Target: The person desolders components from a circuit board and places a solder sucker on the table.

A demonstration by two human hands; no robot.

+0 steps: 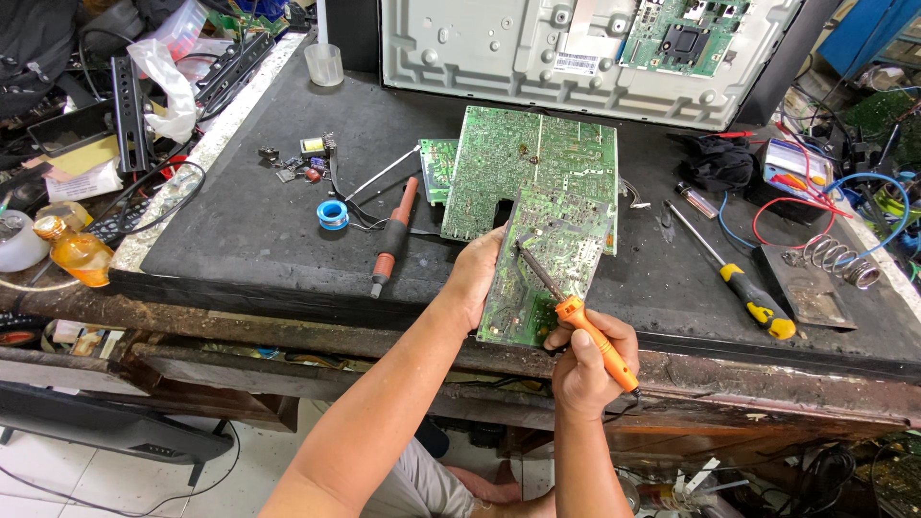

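The large green printed circuit board (537, 221) is taken as the landmark; it lies solder side up on the dark workbench mat (259, 230), its near end tilted up over the bench's front edge. Well to the left of the board, a red-handled desoldering pump (391, 240) and a small blue roll of solder wire (333, 214) are seen on the mat. At the board's near left edge, the left hand (477, 273) is closed around that edge, holding it raised. Across the board's lower middle, the orange-handled soldering iron (574, 312) is laid with its long axis running from lower right to upper left, tip touching the board. The right hand (587, 360), just below the board's near right corner, is clenched around the iron's handle. Right of the board, a yellow-and-black-handled screwdriver (734, 273) lies untouched.
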